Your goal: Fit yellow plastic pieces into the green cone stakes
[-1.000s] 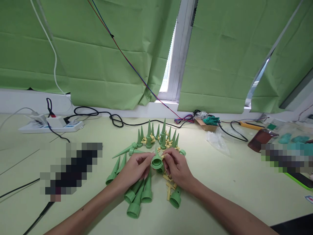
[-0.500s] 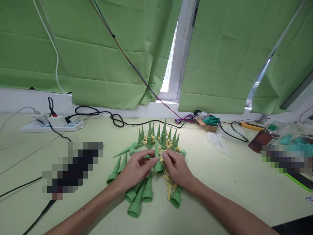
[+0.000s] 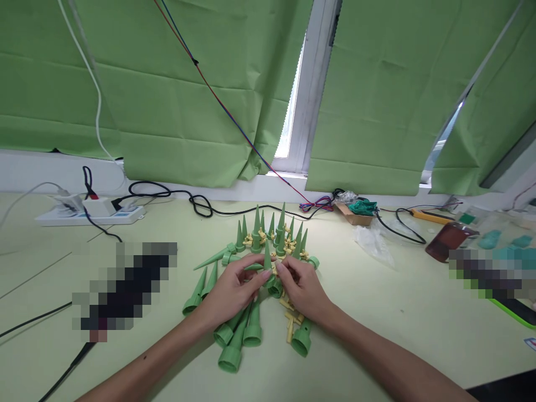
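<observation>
My left hand (image 3: 237, 286) pinches a green plastic plant-watering spike (image 3: 267, 257), its point upward and its open collar toward me. Close against the spike's side, my right hand (image 3: 303, 286) has thumb and finger closed on a small yellow plastic valve (image 3: 275, 268), partly hidden by the fingertips. Whether the valve sits in the spike's hole I cannot tell. More green spikes (image 3: 231, 357) lie around my left wrist, and one spike (image 3: 301, 339) is below my right hand. Loose yellow valves (image 3: 290, 329) lie between the forearms.
Beyond my hands, several spikes (image 3: 256, 234) stand upright among yellow valves (image 3: 288, 245). A power strip (image 3: 92, 215) is at the left, with black cable (image 3: 234, 212) along the wall. Toward the right are a small cardboard box (image 3: 355, 216), plastic bag (image 3: 374, 243) and dark red container (image 3: 448, 241).
The held spike has tilted slightly, its collar turning more toward me. My right fingertips have shifted a little left, toward the spike.
</observation>
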### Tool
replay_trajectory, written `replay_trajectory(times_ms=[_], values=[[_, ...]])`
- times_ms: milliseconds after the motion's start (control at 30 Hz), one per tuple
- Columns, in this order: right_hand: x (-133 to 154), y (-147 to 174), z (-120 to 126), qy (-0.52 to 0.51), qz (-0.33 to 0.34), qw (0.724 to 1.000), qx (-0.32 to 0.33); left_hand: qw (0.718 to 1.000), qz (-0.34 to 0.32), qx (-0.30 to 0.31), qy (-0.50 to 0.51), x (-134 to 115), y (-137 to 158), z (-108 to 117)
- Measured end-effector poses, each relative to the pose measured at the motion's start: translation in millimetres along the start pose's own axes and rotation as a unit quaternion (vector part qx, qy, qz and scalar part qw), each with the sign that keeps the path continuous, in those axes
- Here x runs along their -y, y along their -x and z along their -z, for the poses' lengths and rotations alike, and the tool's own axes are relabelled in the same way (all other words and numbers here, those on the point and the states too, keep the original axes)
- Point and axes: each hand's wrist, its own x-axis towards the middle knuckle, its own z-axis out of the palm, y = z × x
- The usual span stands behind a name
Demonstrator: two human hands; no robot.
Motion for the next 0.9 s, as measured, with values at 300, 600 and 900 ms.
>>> replay_trajectory(times_ms=[300,600,900], values=[[-6,1,-2,-0.060,-0.036,0.996,-0.052,0.999,-0.008,-0.028,0.026,7,-4,2],[-1,2,1,-0.029,0.011,0.999,-0.032,0.999,0.003,-0.001,0.034,-2,-3,0],[-1,2,2,-0.011,0.025,1.000,-0.016,0.999,0.008,-0.001,0.039,-3,-2,0]])
